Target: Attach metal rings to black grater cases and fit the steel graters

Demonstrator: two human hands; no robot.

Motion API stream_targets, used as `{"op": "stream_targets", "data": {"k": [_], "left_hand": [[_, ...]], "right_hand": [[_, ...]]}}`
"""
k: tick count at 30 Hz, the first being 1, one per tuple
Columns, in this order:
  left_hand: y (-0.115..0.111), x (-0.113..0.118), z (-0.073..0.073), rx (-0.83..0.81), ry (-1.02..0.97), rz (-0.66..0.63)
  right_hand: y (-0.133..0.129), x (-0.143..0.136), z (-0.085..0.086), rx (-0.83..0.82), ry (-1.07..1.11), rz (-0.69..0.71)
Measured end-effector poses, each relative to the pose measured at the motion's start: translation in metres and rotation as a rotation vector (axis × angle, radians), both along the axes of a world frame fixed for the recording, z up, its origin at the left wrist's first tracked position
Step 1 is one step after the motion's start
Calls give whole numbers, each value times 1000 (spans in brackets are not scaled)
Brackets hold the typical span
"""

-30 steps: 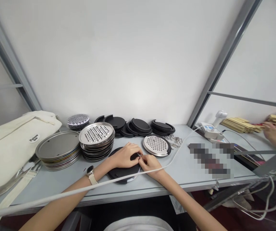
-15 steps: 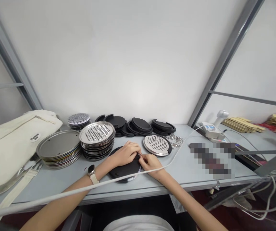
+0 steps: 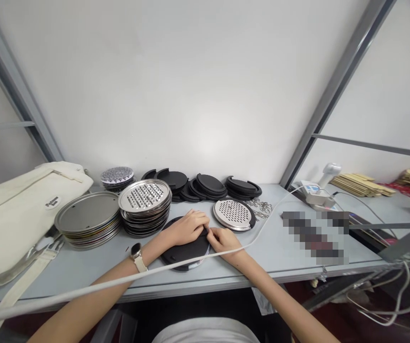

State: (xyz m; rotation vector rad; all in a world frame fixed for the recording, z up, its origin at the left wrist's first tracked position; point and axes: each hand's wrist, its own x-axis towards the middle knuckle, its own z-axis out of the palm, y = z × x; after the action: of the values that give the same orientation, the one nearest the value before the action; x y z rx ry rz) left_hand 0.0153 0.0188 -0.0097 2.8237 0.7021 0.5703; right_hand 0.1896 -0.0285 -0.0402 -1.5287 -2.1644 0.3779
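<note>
White cable point(image 3: 119, 283) slants across the near side. Black disc point(image 3: 184, 255) flat on grey table point(image 3: 276, 247), near edge, middle. Left hand point(image 3: 187, 229) half-curled over it, grip hidden, can't tell; right hand point(image 3: 224, 242) pinched closed at its right rim, contents too small to tell. Farther: plate stack point(image 3: 88, 212) left, grater stack point(image 3: 144, 196) beside it, single grater disc point(image 3: 232, 214) right, metal hooks point(image 3: 261, 206) just beside. Far: black holders point(image 3: 210, 185) along wall.

Looks like a workshop bench here: grater discs point(image 3: 145, 196) stacked at ten o'clock, black round holders point(image 3: 209, 185) piled at twelve, grey metal frame point(image 3: 336, 90) at two.
</note>
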Motion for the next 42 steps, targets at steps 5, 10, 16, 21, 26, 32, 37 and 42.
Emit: {"op": "stream_targets", "data": {"k": [5,10,16,21,26,32,37,42], "left_hand": [[-1,0,1,21,-4,-5],[0,0,1,14,-8,-11],[-1,1,1,21,6,-7],[-1,1,2,28,15,-6],[-1,1,2,22,7,-5],[0,0,3,34,-8,9],[0,0,2,40,-4,14],[2,0,-1,52,-7,21]], "right_hand": [[1,0,-2,27,-5,2],[1,1,-4,54,-6,0],[-1,1,-4,65,-6,-8],[0,0,-4,71,5,-1],[1,1,-6,74,21,4],[0,1,-5,70,37,12],[0,1,-6,75,29,-1],[1,0,-7,96,32,5]]}}
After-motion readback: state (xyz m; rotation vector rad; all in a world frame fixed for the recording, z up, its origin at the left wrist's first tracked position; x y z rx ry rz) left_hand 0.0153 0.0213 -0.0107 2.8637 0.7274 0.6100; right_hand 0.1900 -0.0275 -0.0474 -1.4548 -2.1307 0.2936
